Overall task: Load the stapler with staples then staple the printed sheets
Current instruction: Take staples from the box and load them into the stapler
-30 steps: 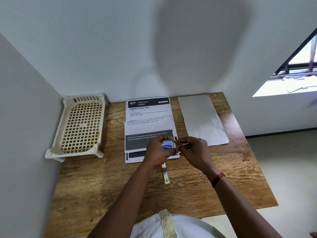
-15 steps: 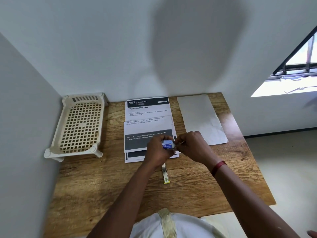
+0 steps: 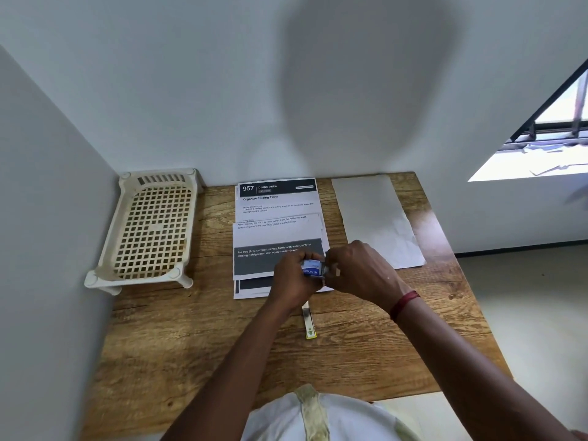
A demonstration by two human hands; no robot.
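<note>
Early in the loading step. Holding a small blue staple box point(image 3: 311, 268) in the curled left hand point(image 3: 292, 278) grip above the printed sheets point(image 3: 276, 230); pinching at its end with the right hand point(image 3: 359, 272) grip. Leaving the stapler point(image 3: 308, 319) flat on the table point(image 3: 191, 345), just below. Next, probably: drawing a strip free unbroken.

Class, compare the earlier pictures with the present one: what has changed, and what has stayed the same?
The right hand drew leftward, closing its fingertips on the open end of the small blue staple box. The left hand kept gripping the box. The stapler, printed sheets and basket stayed put.
</note>
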